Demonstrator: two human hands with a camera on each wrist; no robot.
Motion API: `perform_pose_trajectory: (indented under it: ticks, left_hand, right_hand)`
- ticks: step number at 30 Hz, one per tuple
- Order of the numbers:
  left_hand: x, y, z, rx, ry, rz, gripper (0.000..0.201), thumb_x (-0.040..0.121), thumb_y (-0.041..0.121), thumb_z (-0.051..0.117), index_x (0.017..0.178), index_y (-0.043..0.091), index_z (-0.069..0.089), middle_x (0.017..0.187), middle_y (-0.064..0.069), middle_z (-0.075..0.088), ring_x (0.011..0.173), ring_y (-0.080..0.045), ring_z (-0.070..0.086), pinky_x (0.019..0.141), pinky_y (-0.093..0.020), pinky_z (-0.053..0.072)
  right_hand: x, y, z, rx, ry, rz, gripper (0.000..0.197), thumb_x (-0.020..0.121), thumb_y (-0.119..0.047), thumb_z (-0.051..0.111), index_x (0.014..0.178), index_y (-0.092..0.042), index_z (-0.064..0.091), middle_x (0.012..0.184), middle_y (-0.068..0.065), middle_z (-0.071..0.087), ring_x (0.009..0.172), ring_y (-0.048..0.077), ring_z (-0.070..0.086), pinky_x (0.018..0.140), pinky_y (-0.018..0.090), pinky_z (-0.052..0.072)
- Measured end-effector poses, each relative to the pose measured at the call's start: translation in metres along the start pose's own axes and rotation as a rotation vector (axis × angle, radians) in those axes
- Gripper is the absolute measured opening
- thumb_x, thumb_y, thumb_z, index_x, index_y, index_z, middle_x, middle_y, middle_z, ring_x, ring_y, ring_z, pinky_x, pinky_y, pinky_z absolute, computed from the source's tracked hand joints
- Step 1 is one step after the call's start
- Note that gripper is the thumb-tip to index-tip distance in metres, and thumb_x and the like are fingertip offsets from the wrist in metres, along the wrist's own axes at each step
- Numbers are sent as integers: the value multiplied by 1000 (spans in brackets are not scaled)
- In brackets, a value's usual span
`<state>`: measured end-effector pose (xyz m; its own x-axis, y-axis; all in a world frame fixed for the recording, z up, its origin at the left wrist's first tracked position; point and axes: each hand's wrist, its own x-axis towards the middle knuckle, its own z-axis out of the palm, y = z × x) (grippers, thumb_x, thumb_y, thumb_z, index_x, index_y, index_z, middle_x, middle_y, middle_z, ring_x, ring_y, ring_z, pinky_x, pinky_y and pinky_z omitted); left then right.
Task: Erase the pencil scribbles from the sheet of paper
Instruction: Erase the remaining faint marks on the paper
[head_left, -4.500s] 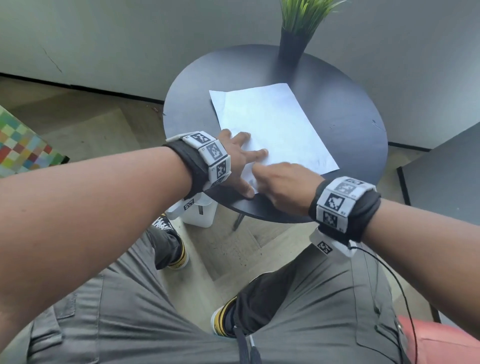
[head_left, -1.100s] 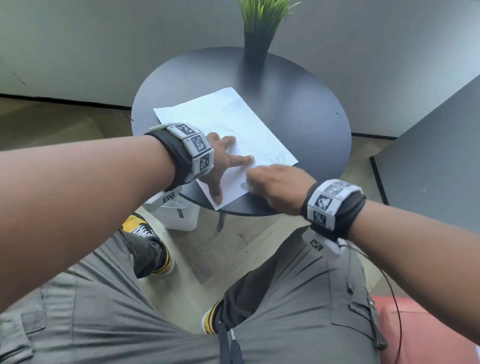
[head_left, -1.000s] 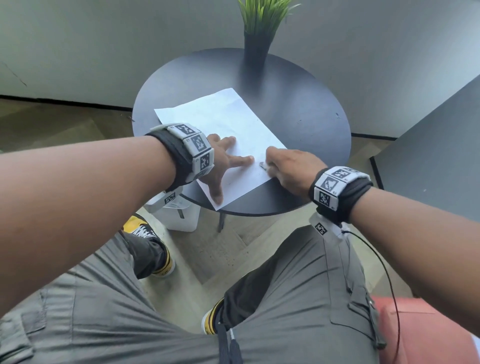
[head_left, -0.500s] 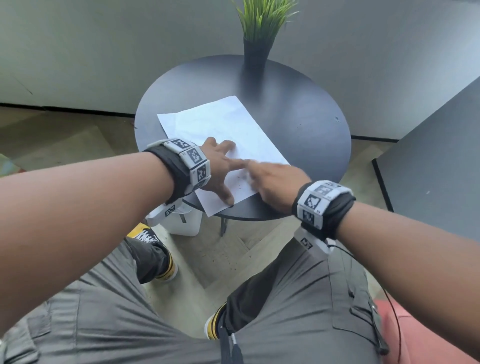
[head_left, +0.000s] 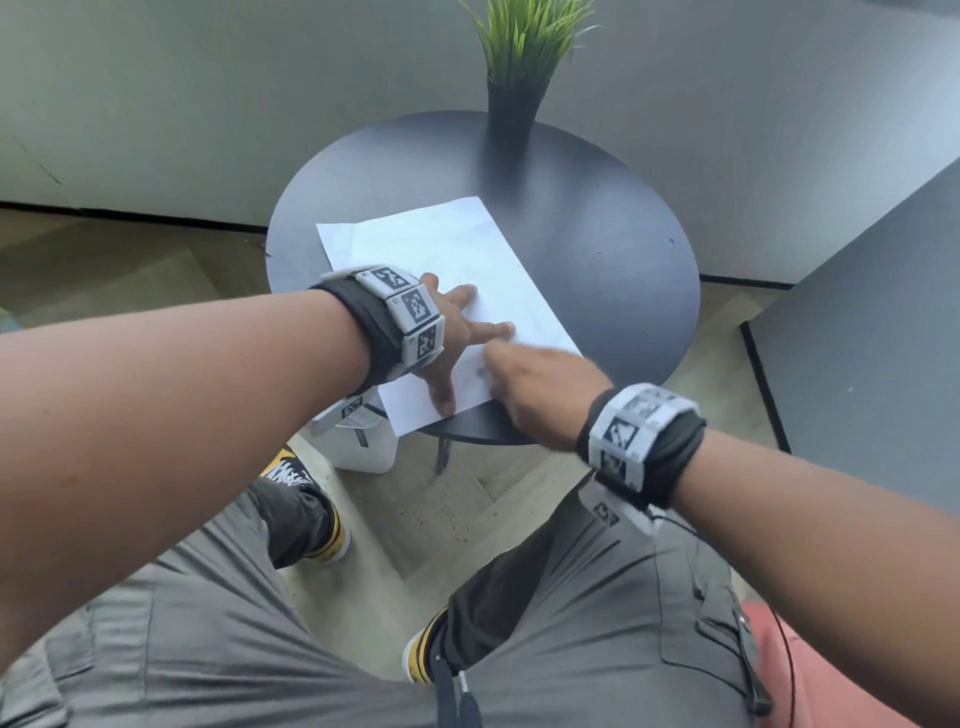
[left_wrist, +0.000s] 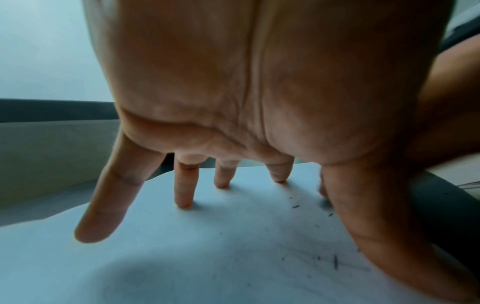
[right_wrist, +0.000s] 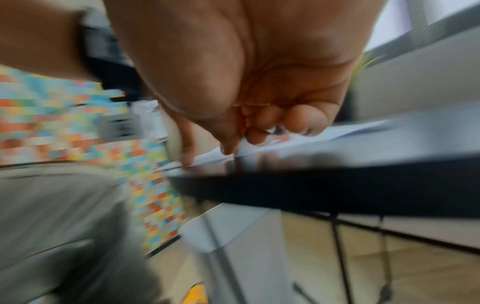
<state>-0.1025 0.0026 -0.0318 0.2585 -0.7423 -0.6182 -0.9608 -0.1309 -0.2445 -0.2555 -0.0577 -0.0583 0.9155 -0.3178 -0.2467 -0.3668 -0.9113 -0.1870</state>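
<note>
A white sheet of paper (head_left: 452, 249) lies on the round black table (head_left: 597, 244). My left hand (head_left: 457, 332) presses it flat with fingers spread (left_wrist: 183, 197). Faint pencil marks (left_wrist: 335, 263) and dark eraser crumbs (left_wrist: 294, 206) show near the left thumb. My right hand (head_left: 530, 379) is blurred over the sheet's near right corner, just right of the left thumb. In the right wrist view its fingers (right_wrist: 259, 135) are curled and pinch a small pale eraser (right_wrist: 271, 130) against the paper; most of the eraser is hidden.
A plant in a black vase (head_left: 511, 109) stands at the table's far edge. A white bin (head_left: 363, 452) sits under the table's near left side. A grey cabinet (head_left: 857, 338) stands at the right, and a red seat (head_left: 831, 675) is beside my right leg.
My right hand has rubbed side to side over the sheet's near corner: out to the right, then back left beside the left thumb. The left hand has kept pressing the paper.
</note>
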Motion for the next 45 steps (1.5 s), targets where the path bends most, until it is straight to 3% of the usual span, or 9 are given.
perform_pose_trajectory:
  ticks: [2, 6, 11, 16, 20, 26, 31, 38, 45]
  left_hand:
    - [0, 2, -3, 21, -7, 2, 126, 59, 75, 79, 147, 62, -10, 160, -10, 11, 126, -47, 37, 103, -56, 41]
    - [-1, 6, -7, 12, -28, -14, 128, 60, 70, 82, 147, 63, -11, 158, -11, 13, 128, -48, 38, 105, -56, 41]
    - [0, 12, -11, 42, -35, 4, 130, 63, 62, 86, 152, 56, -9, 142, -14, 24, 120, -47, 46, 102, -52, 44]
    - [-1, 12, -10, 32, -16, -10, 130, 63, 63, 86, 150, 60, -10, 136, -11, 28, 120, -46, 45, 101, -54, 44]
    - [0, 12, -10, 51, -17, 1, 132, 63, 64, 85, 152, 55, -12, 136, -14, 26, 120, -46, 45, 102, -54, 44]
    - [-5, 10, -9, -57, -24, 0, 124, 62, 55, 89, 150, 62, 1, 135, -9, 29, 118, -43, 47, 96, -51, 47]
    - [-6, 4, -3, -176, 50, 32, 99, 69, 70, 73, 151, 50, 21, 162, -6, 12, 124, -41, 51, 98, -47, 47]
    - [5, 11, 5, -209, 197, 13, 68, 82, 70, 63, 139, 43, 37, 140, -3, 40, 122, -38, 46, 75, -41, 31]
    - [11, 8, 11, -293, 188, 31, 80, 73, 72, 70, 140, 56, 29, 146, -6, 33, 124, -39, 43, 96, -52, 48]
  right_hand:
    - [-6, -5, 2, 19, -32, -57, 11, 101, -31, 40, 102, -20, 40, 79, -6, 51, 76, 28, 52, 63, 34, 37]
    - [9, 38, -16, 62, 46, 209, 11, 99, -28, 40, 98, -18, 39, 98, 7, 60, 82, 33, 53, 69, 40, 44]
    - [-8, 1, 5, 30, -23, -29, 11, 99, -31, 39, 102, -21, 39, 92, 2, 59, 83, 30, 58, 66, 38, 45]
    - [8, 31, -12, 24, 55, 174, 7, 98, -26, 39, 100, -19, 39, 86, 1, 53, 78, 32, 55, 64, 38, 42]
    - [-13, -7, 5, -10, -50, -93, 12, 100, -30, 39, 98, -19, 38, 80, -3, 49, 73, 27, 51, 59, 35, 36]
    - [4, 22, -8, 65, 44, 155, 10, 100, -32, 37, 98, -22, 37, 82, -4, 49, 79, 30, 55, 67, 40, 45]
    - [-3, 6, -1, 115, -10, 97, 21, 100, -38, 37, 109, -19, 40, 99, 6, 63, 86, 33, 57, 75, 44, 50]
    - [5, 27, -14, 109, 14, 179, 19, 99, -37, 41, 109, -22, 45, 101, 5, 60, 90, 31, 55, 79, 43, 50]
    - [2, 27, -16, 15, -68, 18, 23, 101, -44, 36, 105, -23, 44, 97, 4, 60, 83, 30, 54, 71, 41, 48]
